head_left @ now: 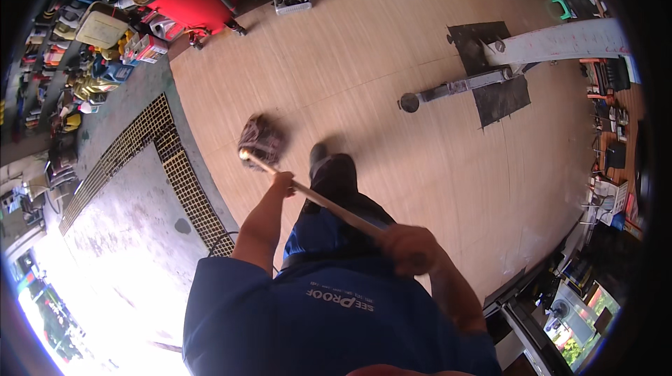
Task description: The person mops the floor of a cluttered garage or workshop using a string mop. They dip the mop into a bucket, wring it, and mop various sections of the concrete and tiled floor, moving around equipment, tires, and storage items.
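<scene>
gripping a pale wooden handle (332, 206), the left hand (283, 183) and right hand (408, 246) curl closed around it, its mop head (262, 139) dark brown, shaggy and bunched up.

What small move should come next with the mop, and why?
Probably sweep the mop head leftward toward the yellow grating: the left hand and right hand both grip the handle, and the dark shoe stands to the mop head's right, outside that path.
</scene>
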`<action>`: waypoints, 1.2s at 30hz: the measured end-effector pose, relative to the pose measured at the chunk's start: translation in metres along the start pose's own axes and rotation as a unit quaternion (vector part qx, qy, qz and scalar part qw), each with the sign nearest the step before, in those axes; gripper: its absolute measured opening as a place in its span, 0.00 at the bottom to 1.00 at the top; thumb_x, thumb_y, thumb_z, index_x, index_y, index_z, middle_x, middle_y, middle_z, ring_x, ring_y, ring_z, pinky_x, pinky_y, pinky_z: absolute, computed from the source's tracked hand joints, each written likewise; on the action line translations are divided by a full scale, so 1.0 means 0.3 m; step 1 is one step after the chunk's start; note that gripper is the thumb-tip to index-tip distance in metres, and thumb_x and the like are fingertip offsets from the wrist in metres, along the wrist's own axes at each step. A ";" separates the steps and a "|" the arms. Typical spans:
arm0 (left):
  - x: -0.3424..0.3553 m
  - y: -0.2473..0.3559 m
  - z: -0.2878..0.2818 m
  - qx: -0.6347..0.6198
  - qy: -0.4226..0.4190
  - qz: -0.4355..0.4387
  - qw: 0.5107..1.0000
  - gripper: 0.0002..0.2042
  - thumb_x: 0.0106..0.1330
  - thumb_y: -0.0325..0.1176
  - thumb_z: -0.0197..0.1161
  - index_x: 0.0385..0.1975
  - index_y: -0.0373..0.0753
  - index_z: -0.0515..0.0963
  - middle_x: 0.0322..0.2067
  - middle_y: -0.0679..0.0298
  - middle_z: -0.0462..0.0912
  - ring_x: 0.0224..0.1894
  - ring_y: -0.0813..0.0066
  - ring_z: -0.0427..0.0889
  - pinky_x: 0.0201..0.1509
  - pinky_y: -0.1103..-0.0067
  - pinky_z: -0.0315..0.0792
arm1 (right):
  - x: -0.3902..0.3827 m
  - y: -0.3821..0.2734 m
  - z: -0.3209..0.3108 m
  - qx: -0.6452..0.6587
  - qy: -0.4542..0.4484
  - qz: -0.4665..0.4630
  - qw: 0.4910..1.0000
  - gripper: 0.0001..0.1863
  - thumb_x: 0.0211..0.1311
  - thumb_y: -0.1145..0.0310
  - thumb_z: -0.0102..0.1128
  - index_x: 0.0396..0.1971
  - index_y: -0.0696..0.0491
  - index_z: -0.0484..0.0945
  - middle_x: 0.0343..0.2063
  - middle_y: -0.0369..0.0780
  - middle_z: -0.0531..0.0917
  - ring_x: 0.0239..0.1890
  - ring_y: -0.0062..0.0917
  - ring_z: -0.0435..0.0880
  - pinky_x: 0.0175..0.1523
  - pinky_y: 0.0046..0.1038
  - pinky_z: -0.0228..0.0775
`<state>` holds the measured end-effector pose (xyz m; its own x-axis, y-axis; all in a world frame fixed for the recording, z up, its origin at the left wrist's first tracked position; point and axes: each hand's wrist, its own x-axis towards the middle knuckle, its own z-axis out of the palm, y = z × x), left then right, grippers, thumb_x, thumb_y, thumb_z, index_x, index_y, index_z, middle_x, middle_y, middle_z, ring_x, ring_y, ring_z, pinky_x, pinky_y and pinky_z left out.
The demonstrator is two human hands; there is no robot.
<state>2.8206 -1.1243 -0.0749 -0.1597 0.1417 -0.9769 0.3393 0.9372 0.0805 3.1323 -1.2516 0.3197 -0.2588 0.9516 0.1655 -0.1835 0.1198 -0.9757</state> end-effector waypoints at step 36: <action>-0.424 1.811 1.221 -0.195 -0.113 0.054 0.973 0.12 0.53 0.38 0.60 0.24 0.33 0.76 0.19 0.57 0.79 0.15 0.66 0.79 0.13 0.71 0.75 | 0.760 -0.525 -1.668 -0.272 0.209 0.261 0.903 0.17 0.58 0.56 0.56 0.26 0.58 0.74 0.11 0.38 0.72 0.09 0.18 0.67 0.13 0.19 0.56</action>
<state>3.3649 -0.7498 0.0207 0.0804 0.2129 -0.9738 -0.0427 0.9768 0.2101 3.5768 -0.9119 0.4393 0.2250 0.9289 -0.2942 0.3819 -0.3619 -0.8504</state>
